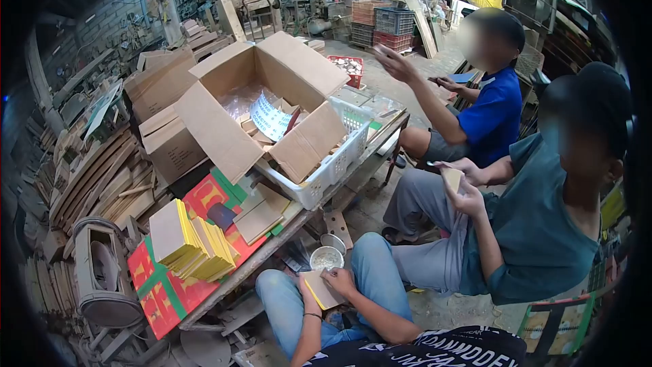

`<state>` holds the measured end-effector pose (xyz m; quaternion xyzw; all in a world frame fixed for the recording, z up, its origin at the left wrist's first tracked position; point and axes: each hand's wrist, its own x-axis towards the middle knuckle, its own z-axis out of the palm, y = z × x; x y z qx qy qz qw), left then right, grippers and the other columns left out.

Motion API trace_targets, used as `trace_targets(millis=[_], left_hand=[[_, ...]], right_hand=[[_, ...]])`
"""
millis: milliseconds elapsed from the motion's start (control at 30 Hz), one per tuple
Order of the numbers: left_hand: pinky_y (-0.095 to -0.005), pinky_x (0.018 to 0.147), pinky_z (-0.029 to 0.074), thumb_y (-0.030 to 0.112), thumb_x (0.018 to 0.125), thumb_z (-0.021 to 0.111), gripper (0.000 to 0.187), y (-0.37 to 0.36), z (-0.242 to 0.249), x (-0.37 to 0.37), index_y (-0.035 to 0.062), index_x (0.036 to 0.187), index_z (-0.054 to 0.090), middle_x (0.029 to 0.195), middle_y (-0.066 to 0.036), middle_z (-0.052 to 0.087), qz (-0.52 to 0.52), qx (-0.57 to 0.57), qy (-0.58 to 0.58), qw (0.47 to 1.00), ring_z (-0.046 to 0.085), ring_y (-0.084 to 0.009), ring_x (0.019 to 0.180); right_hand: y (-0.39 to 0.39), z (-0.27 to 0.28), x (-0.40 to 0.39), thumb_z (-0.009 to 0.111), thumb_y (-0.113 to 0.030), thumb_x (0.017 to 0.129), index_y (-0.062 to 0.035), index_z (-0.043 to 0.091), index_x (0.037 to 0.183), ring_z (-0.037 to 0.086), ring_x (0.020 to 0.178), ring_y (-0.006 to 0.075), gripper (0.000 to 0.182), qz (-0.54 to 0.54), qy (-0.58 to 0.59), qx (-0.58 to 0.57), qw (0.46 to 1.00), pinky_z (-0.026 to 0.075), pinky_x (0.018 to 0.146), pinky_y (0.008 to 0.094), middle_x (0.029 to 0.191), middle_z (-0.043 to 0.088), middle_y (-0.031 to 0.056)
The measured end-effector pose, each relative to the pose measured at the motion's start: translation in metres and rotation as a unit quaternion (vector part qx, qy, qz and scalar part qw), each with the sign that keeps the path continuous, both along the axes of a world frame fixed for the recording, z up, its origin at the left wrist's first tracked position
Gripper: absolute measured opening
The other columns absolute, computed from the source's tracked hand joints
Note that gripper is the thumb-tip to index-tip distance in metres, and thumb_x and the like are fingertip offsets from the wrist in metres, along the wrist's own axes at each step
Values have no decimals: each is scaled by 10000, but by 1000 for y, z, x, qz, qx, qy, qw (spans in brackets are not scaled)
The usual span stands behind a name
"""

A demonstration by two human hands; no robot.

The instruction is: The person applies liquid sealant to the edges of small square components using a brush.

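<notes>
Above my lap, my left hand (307,301) grips a flat brown rectangular board (324,293) with a yellow edge along its left side. My right hand (342,281) rests at the upper right of the same board, fingers curled in; whatever they pinch is too small to make out. Just beyond the board, between my knees, sits a white bowl (327,259) with pale bits in it. On the table to the left stands a stack of similar yellow-edged boards (178,236), and some plain brown boards (260,212) lie to its right.
A large open cardboard box (224,132) rests in a white plastic basket (316,187) on the table. At my right a co-worker in a teal shirt (523,231) holds a small board; another in a blue shirt (494,119) sits beyond. Scrap wood (102,177) is piled left.
</notes>
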<state>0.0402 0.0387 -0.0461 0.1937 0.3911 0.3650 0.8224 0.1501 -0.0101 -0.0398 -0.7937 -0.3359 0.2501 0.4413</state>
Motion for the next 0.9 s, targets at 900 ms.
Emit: trace_targets(millis=[900], left_hand=[[-353, 753, 507, 626, 860, 410, 627, 6, 19, -10, 82, 1129, 567, 943, -89, 623, -54, -9, 12, 998, 611, -230, 821]], right_hand=[[-7, -5, -1, 704, -187, 734, 12, 656, 828, 618, 631, 168, 225, 20, 79, 91, 993, 488, 593, 305, 785, 628, 102]])
